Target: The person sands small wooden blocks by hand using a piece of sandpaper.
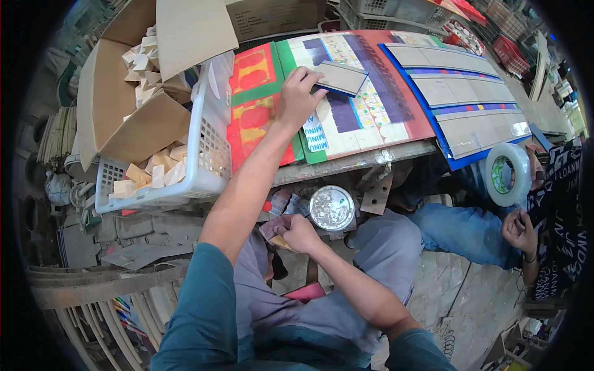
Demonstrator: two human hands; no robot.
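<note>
My left hand (300,93) grips the left end of a small tan board (341,78) with dark blue edges. It is over a printed sheet (387,117) with purple and white patterns on the work table. Lower down, above my lap, my right hand (298,234) is closed on a folded brownish sheet (275,230) that looks like sandpaper, with a tan edge showing below it. A round metal tin (331,208) stands close to the right hand, just beyond the fingers.
At left, a white plastic crate (207,133) and a cardboard box (102,93) hold pale wooden blocks. Larger tan boards (461,93) lie on a blue panel at right. A co-worker's hand (521,232) is beside a roll of clear tape (521,176).
</note>
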